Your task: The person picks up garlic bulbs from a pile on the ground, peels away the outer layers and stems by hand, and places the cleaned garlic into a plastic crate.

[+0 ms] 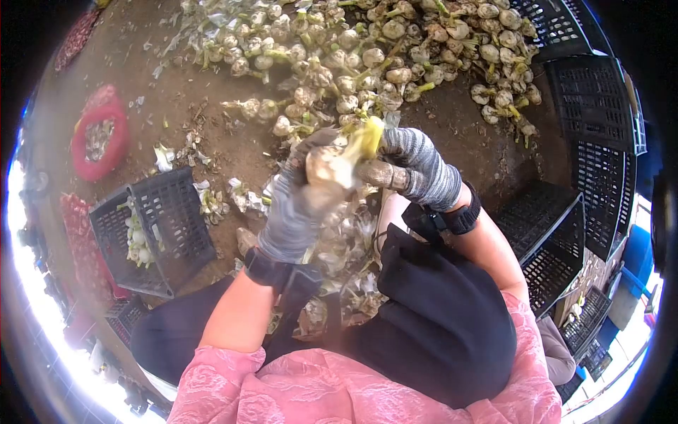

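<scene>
A garlic bulb [330, 167] with a short yellow-green stem is held up in front of me, slightly blurred. My left hand [296, 191], in a grey knit glove with dirty fingers, is wrapped round the bulb from the left and below. From the other side my right hand [409, 164], gloved the same way, has its fingers closed at the bulb's upper right, by the stem and outer skin. Whether a small tool sits in the right hand cannot be seen. Beyond both hands spreads a big heap of unpeeled garlic bulbs [346, 63] on the ground.
A black plastic crate [176, 226] with some whitish cleaned bulbs [139, 244] stands at left. Black crates [593, 99] are stacked along the right side. A red mesh sack [99, 145] lies at far left. Loose peeled skins [346, 247] litter the ground between my legs.
</scene>
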`<action>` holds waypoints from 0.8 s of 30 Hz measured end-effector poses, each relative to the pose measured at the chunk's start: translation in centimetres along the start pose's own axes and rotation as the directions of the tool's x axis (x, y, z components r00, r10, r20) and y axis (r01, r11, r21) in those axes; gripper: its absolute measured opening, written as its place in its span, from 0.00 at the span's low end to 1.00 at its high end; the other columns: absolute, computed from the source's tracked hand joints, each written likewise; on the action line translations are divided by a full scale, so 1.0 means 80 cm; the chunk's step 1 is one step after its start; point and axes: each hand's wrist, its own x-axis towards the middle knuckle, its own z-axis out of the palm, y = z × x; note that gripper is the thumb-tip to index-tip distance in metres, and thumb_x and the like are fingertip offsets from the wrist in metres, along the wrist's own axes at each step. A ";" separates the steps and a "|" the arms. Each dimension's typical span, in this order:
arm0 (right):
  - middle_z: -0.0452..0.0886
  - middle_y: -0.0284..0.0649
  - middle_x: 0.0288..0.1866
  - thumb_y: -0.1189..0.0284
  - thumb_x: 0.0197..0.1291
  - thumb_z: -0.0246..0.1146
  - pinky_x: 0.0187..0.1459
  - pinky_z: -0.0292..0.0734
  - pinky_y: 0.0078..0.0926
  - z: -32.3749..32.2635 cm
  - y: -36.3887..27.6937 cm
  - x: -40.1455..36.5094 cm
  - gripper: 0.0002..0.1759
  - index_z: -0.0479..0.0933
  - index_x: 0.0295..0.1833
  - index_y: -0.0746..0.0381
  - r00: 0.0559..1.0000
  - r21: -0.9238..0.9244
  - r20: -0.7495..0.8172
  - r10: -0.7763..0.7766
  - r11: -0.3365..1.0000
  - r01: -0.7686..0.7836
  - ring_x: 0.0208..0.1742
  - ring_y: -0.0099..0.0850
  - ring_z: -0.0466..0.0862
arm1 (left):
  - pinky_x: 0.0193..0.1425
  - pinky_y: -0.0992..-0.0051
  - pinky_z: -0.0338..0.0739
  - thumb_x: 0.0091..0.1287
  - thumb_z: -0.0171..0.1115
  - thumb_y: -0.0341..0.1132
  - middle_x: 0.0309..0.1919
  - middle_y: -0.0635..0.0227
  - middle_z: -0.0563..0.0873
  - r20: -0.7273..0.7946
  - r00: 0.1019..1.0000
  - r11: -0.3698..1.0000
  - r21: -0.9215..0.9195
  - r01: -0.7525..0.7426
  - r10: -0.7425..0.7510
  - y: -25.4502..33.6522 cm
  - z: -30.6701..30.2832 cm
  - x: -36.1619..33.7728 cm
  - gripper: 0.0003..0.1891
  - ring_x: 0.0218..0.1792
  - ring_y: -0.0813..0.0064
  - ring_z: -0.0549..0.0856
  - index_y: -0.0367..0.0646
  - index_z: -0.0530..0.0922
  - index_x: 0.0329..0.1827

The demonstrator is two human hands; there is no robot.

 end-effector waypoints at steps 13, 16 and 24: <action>0.80 0.38 0.34 0.73 0.48 0.67 0.37 0.74 0.23 0.017 0.034 -0.010 0.16 0.76 0.43 0.67 0.969 0.066 -0.243 0.034 0.998 -0.019 0.35 0.24 0.78 | 0.56 0.74 0.70 0.52 0.68 0.37 0.50 0.64 0.74 -0.042 0.996 0.881 0.466 0.086 -0.075 -0.025 -0.043 0.008 0.30 0.50 0.73 0.74 0.38 0.66 0.56; 0.80 0.37 0.34 0.74 0.49 0.66 0.37 0.74 0.22 0.023 0.036 -0.014 0.14 0.76 0.41 0.67 0.959 0.133 -0.275 0.063 0.991 -0.027 0.34 0.22 0.77 | 0.56 0.74 0.69 0.51 0.68 0.39 0.49 0.64 0.75 -0.093 0.996 0.916 0.398 0.055 -0.019 -0.011 -0.026 0.006 0.32 0.50 0.73 0.75 0.37 0.65 0.58; 0.79 0.36 0.32 0.73 0.52 0.62 0.35 0.75 0.20 0.010 0.022 -0.006 0.10 0.75 0.39 0.67 0.978 0.442 -0.137 0.160 0.893 -0.084 0.32 0.22 0.78 | 0.46 0.71 0.78 0.52 0.64 0.38 0.44 0.63 0.79 -0.038 0.974 0.963 0.148 0.226 -0.222 0.005 -0.033 0.007 0.29 0.42 0.69 0.81 0.37 0.68 0.57</action>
